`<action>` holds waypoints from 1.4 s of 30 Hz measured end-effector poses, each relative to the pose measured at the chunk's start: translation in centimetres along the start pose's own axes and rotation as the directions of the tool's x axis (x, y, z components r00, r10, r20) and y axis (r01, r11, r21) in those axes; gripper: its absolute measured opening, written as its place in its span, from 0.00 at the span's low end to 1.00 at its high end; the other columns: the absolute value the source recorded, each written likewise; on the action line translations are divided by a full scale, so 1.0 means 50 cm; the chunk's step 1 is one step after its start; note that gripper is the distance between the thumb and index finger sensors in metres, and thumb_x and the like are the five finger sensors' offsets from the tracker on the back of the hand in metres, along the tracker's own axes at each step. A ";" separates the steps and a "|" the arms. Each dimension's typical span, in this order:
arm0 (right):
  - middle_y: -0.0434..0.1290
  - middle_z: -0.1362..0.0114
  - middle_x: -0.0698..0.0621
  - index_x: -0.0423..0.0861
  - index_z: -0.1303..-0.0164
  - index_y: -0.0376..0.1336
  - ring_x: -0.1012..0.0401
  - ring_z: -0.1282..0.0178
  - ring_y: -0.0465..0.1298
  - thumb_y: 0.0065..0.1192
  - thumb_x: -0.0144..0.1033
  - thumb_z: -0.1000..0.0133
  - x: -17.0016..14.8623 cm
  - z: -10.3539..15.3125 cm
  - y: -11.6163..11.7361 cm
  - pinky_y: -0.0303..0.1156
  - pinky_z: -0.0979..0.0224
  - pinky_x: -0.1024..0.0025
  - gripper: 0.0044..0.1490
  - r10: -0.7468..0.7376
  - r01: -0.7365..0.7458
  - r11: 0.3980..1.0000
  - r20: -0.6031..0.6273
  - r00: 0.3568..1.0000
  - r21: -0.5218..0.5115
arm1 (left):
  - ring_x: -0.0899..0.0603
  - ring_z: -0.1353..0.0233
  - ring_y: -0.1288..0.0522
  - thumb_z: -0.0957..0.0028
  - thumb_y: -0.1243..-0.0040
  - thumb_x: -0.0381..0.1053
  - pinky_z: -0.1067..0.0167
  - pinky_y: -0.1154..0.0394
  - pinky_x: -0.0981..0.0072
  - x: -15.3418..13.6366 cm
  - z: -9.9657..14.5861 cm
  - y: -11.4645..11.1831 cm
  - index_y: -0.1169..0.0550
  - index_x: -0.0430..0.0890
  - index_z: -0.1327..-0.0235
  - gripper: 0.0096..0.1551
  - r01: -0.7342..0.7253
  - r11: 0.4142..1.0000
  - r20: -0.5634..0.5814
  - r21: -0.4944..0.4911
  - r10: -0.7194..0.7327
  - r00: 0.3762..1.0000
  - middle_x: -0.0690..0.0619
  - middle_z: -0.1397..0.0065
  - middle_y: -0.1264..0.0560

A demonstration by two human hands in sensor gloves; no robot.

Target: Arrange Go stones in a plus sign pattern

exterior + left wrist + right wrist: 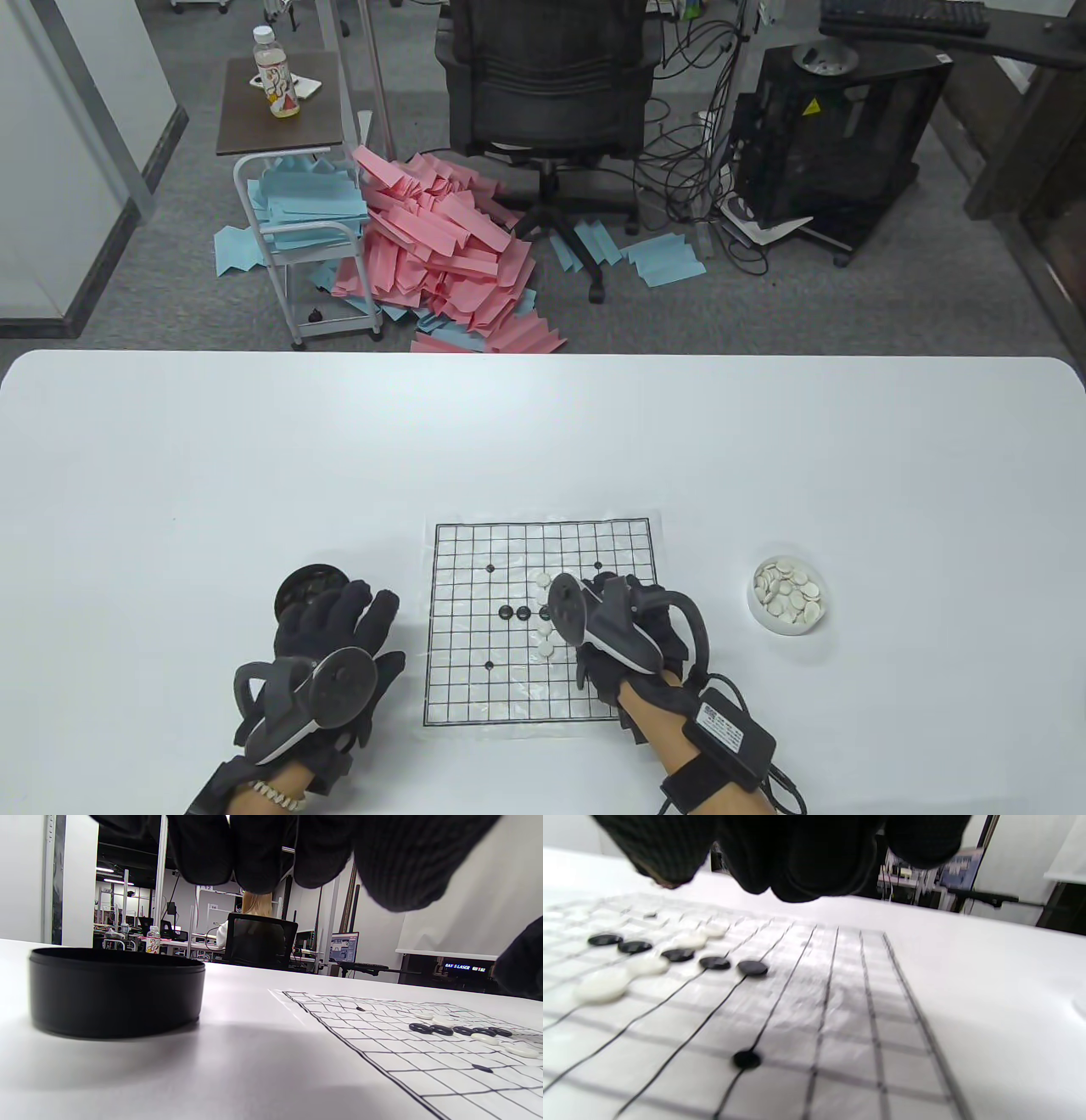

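A paper Go board lies on the white table. On it, black stones form a row and white stones a column crossing it. The right wrist view shows the black row and the white stones clearly. My right hand hovers over the board's right half, just right of the stones. Its fingers hang above the board with no stone showing in them. My left hand lies spread beside the board's left edge, partly over the black bowl, and holds nothing.
A white bowl holding white stones stands right of the board. The black bowl shows close in the left wrist view, left of the board. Beyond the table's far edge are an office chair and piles of paper.
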State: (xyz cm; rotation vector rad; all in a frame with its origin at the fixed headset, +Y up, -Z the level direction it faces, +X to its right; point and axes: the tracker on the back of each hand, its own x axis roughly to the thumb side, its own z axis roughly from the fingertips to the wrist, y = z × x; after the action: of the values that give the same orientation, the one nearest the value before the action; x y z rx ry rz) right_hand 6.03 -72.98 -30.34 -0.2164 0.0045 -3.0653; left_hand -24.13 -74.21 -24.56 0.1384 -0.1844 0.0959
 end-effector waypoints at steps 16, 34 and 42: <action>0.46 0.11 0.49 0.59 0.17 0.45 0.43 0.10 0.51 0.63 0.66 0.54 -0.143 0.089 0.009 0.46 0.18 0.29 0.57 -0.118 0.110 0.983 -0.047 0.992 -0.149 | 0.31 0.19 0.34 0.56 0.37 0.64 0.28 0.43 0.26 0.005 0.001 -0.002 0.34 0.57 0.24 0.43 0.004 1.000 0.005 0.006 -0.004 1.000 0.44 0.15 0.35; 0.47 0.11 0.50 0.59 0.18 0.45 0.44 0.10 0.51 0.62 0.65 0.54 -0.135 0.095 0.029 0.45 0.18 0.29 0.56 -0.115 0.111 0.980 -0.014 0.993 -0.166 | 0.31 0.19 0.34 0.56 0.38 0.64 0.28 0.44 0.26 0.008 0.002 0.002 0.34 0.57 0.24 0.43 -0.003 1.000 0.014 0.016 0.003 1.000 0.44 0.15 0.35; 0.48 0.11 0.50 0.59 0.18 0.46 0.44 0.10 0.51 0.63 0.65 0.54 -0.136 0.095 0.031 0.45 0.18 0.29 0.56 -0.118 0.115 0.979 -0.013 0.993 -0.168 | 0.31 0.19 0.34 0.56 0.38 0.64 0.28 0.44 0.26 0.011 0.001 0.001 0.34 0.57 0.24 0.43 0.003 1.000 0.023 0.013 -0.003 1.000 0.44 0.15 0.35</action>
State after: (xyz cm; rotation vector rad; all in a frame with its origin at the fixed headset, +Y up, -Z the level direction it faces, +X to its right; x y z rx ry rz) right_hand 13.52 -74.05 -26.62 -0.1971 0.2609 -3.1852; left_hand -23.61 -74.10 -24.38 0.1532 -0.2060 0.0925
